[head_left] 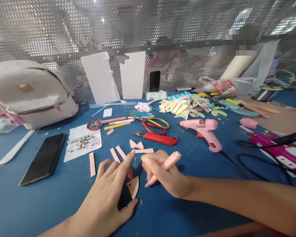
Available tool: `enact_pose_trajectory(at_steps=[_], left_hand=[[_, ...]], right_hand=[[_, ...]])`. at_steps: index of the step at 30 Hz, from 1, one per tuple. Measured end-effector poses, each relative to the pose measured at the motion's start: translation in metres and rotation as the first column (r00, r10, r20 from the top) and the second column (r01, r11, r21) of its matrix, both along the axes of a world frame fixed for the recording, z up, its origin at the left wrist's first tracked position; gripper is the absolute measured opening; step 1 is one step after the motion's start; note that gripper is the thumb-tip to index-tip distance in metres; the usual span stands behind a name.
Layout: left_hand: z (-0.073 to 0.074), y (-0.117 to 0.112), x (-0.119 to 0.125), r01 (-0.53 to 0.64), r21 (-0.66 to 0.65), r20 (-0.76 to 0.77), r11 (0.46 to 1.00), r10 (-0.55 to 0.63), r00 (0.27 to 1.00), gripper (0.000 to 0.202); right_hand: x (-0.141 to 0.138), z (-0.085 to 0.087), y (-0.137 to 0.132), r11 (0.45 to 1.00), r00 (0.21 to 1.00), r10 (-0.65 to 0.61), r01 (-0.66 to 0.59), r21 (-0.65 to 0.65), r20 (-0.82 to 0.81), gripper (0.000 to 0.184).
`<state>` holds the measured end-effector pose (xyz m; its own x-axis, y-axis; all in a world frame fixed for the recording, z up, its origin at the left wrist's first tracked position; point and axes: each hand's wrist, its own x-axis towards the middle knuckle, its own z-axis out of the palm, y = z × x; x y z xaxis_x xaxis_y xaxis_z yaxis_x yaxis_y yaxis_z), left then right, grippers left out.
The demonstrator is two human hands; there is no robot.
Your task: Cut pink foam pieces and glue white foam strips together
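The right hand [166, 179] is closed around a thick peach pen [172, 159]; the narrow end points down at the table [172, 214], a slant that probably gives good control. The left hand [108, 187] is spread low over a small peach piece [134, 188], maybe to keep it from sliding; whether the fingers really grip it, I cannot tell. This piece is between the thumb and the other fingers, flat, with one curved edge and a black dot. Thin, straight strips [92, 164] lie near the left hand, seemingly within easy reach. A creased white paper [71, 152] carries tiny dark bits, perhaps so they do not scatter. Farther away are a smooth plastic glue gun [199, 126] on its side and a red knife [160, 138] with a ridged handle.
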<state>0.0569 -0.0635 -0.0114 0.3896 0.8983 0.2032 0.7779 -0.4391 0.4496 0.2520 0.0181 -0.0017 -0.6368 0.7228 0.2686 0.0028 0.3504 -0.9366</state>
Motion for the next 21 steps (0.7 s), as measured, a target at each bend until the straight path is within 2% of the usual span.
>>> enact_pose_trajectory(at_steps=[5, 11, 16, 21], left_hand=[[-0.002, 0.000, -0.017, 0.078, -0.119, 0.125, 0.990, -0.063, 0.990, 0.093], [-0.005, 0.007, -0.030, 0.082, -0.181, 0.172, 0.980, -0.051, 0.984, 0.092], [-0.003, 0.015, -0.032, 0.145, -0.206, 0.179, 0.968, -0.108, 0.978, 0.092], [0.000, 0.017, -0.039, 0.175, -0.166, 0.164, 0.970, -0.147, 0.975, 0.098]], right_hand=[[0.000, 0.000, 0.000, 0.998, 0.997, 0.056, -0.053, -0.039, 0.057, 0.053], [-0.003, 0.001, 0.002, 0.972, 0.978, 0.163, -0.137, -0.189, 0.127, 0.042], [-0.003, 0.002, 0.005, 0.989, 0.975, 0.133, -0.121, -0.080, 0.179, 0.038], [-0.001, 0.004, 0.007, 0.976, 0.937, 0.212, -0.219, -0.006, 0.277, 0.030]])
